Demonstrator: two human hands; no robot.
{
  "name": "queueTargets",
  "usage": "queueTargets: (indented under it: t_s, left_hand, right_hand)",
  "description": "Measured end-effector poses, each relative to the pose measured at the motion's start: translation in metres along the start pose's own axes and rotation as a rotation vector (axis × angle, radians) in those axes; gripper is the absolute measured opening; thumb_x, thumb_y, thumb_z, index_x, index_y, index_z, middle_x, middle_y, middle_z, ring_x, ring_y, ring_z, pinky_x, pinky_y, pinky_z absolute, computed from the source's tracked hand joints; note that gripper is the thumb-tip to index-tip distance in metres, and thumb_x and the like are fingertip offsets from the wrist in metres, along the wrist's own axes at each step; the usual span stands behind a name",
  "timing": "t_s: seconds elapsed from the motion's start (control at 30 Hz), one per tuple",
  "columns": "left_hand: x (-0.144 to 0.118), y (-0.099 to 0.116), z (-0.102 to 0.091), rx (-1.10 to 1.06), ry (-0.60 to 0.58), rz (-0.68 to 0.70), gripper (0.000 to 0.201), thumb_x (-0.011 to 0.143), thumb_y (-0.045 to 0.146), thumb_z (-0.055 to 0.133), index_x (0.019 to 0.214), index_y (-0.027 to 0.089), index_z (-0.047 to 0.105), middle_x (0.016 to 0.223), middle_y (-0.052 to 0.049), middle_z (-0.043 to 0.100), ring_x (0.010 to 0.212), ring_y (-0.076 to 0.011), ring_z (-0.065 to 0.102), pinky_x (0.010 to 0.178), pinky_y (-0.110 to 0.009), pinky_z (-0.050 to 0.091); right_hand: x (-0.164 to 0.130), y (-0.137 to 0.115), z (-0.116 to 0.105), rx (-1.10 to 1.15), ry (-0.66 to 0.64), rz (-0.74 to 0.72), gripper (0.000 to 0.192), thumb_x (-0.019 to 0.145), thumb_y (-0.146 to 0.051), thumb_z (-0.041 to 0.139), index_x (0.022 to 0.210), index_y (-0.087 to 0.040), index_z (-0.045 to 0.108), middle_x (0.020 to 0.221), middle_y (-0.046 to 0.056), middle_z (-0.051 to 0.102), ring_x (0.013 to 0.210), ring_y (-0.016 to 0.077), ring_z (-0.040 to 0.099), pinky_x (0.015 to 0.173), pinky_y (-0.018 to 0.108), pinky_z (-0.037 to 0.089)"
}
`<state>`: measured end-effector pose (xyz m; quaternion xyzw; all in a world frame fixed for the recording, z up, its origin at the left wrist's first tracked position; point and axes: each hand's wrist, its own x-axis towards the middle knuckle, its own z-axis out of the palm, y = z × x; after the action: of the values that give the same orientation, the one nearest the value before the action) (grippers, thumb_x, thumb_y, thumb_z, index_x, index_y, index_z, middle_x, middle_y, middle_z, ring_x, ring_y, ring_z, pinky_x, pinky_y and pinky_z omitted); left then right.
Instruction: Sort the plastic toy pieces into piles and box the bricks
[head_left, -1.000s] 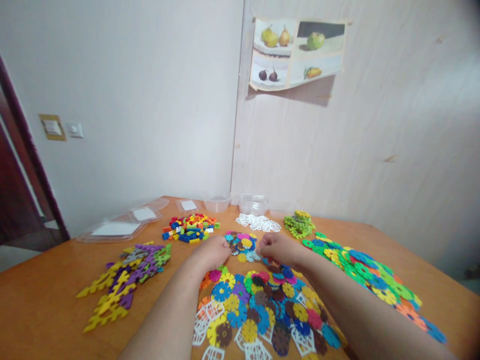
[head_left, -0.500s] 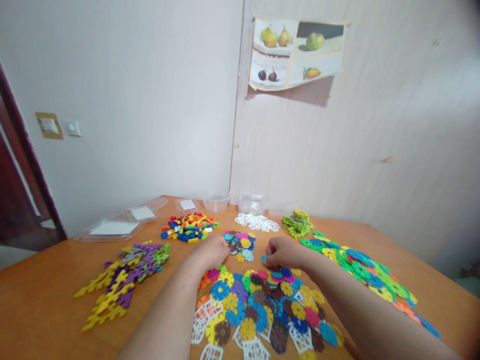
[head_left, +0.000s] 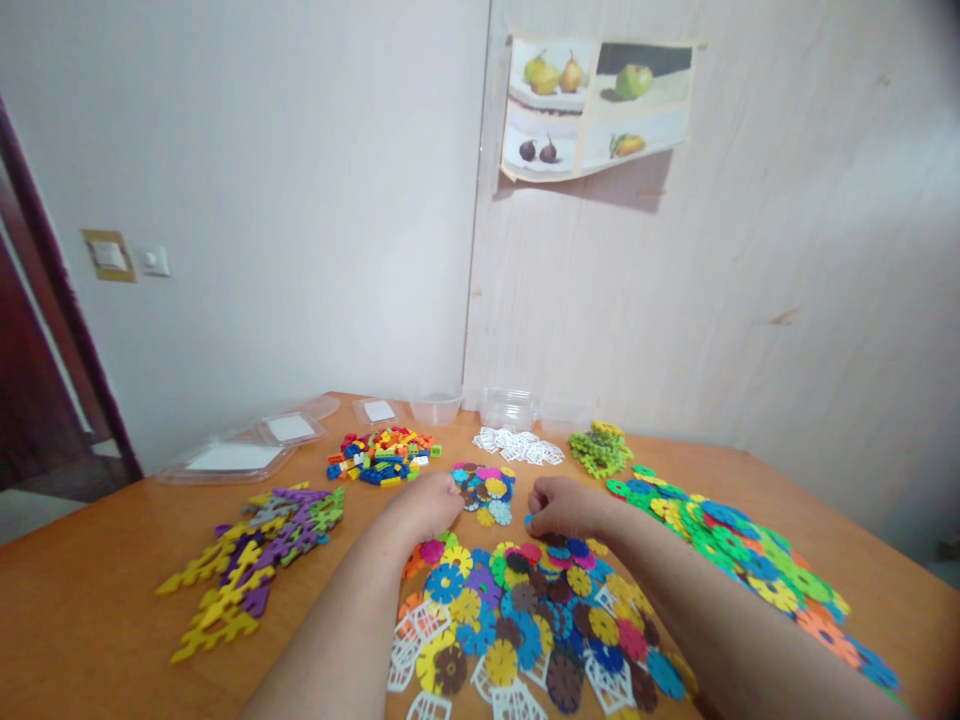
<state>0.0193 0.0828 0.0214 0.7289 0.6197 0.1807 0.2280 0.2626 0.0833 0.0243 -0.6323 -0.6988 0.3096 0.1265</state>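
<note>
My left hand (head_left: 435,503) is closed at the left side of a small pile of snowflake discs (head_left: 493,488). Its fingertips face inward, and whatever they hold is hidden. Across a narrow gap, my right hand (head_left: 561,506) is closed too, with the edge of a blue snowflake disc (head_left: 529,521) showing at its fingertips. Between my forearms spreads a larger heap of snowflake discs (head_left: 525,597) in blue, yellow, brown and pink. White lattice pieces (head_left: 609,682) lie mixed into that heap.
Yellow and purple interlocking pieces (head_left: 259,560) lie left, with small building bricks (head_left: 384,455) behind. Farther back are white lattice pieces (head_left: 517,445), green pieces (head_left: 600,448), clear tubs (head_left: 508,408) and lids (head_left: 236,458). Large notched discs (head_left: 739,545) cover the right side.
The view has shifted slightly, moving the tabletop things a little to the right in the picture. My right hand has come slightly closer to the small pile. Both hands stay closed.
</note>
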Motion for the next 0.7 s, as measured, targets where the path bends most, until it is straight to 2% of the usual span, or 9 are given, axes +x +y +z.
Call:
queueTargets:
  t_s: [0.07, 0.2, 0.33, 0.43, 0.57, 0.7]
  left_hand:
    - [0.001, 0.000, 0.000, 0.009, 0.003, -0.007, 0.017, 0.072, 0.018, 0.058, 0.057, 0.019, 0.050, 0.052, 0.004, 0.048, 0.048, -0.0106, 0.041, 0.047, -0.024, 0.022]
    - [0.001, 0.001, 0.000, 0.038, 0.011, 0.000, 0.019, 0.073, 0.019, 0.058, 0.056, 0.019, 0.052, 0.054, 0.003, 0.050, 0.051, -0.0113, 0.044, 0.048, -0.024, 0.023]
    - [0.000, 0.003, -0.001, 0.024, 0.006, 0.003, 0.020, 0.075, 0.021, 0.058, 0.056, 0.019, 0.052, 0.053, 0.003, 0.049, 0.050, -0.0113, 0.044, 0.048, -0.024, 0.024]
    - [-0.001, 0.003, -0.001, 0.000, -0.002, 0.029, 0.025, 0.076, 0.024, 0.058, 0.054, 0.019, 0.049, 0.052, 0.003, 0.047, 0.050, -0.0107, 0.042, 0.047, -0.024, 0.023]
    - [0.000, 0.003, -0.002, 0.013, -0.015, 0.037, 0.027, 0.075, 0.024, 0.058, 0.051, 0.019, 0.046, 0.051, 0.004, 0.042, 0.048, -0.0107, 0.039, 0.046, -0.025, 0.021]
    - [-0.001, 0.004, -0.001, 0.014, -0.010, 0.004, 0.025, 0.074, 0.020, 0.056, 0.052, 0.020, 0.044, 0.050, 0.004, 0.040, 0.047, -0.0109, 0.038, 0.047, -0.025, 0.020]
  right_hand:
    - [0.000, -0.002, 0.002, 0.034, 0.000, 0.000, 0.024, 0.055, -0.011, 0.068, 0.068, -0.022, 0.051, 0.048, -0.008, 0.053, 0.047, 0.0105, 0.050, 0.043, 0.019, 0.033]
    - [0.001, -0.014, 0.008, 0.249, 0.068, -0.032, 0.018, 0.062, -0.007, 0.062, 0.069, -0.020, 0.051, 0.046, -0.008, 0.052, 0.041, 0.0079, 0.047, 0.041, 0.017, 0.032]
    - [0.008, -0.029, 0.017, 0.388, 0.102, -0.067, 0.013, 0.072, -0.008, 0.057, 0.076, -0.020, 0.051, 0.054, -0.006, 0.058, 0.050, 0.0096, 0.058, 0.049, 0.018, 0.045]
    - [0.012, -0.033, 0.018, 0.431, 0.160, -0.073, 0.015, 0.075, -0.009, 0.057, 0.082, -0.020, 0.050, 0.059, -0.005, 0.060, 0.056, 0.0103, 0.062, 0.054, 0.019, 0.049]
    - [0.006, -0.021, 0.006, 0.373, 0.211, -0.069, 0.015, 0.075, -0.011, 0.059, 0.084, -0.020, 0.052, 0.060, -0.006, 0.057, 0.056, 0.0106, 0.062, 0.048, 0.017, 0.042]
    - [-0.005, 0.007, -0.017, 0.236, 0.233, -0.076, 0.011, 0.072, -0.010, 0.060, 0.076, -0.019, 0.056, 0.059, -0.006, 0.054, 0.053, 0.0096, 0.057, 0.048, 0.018, 0.037]
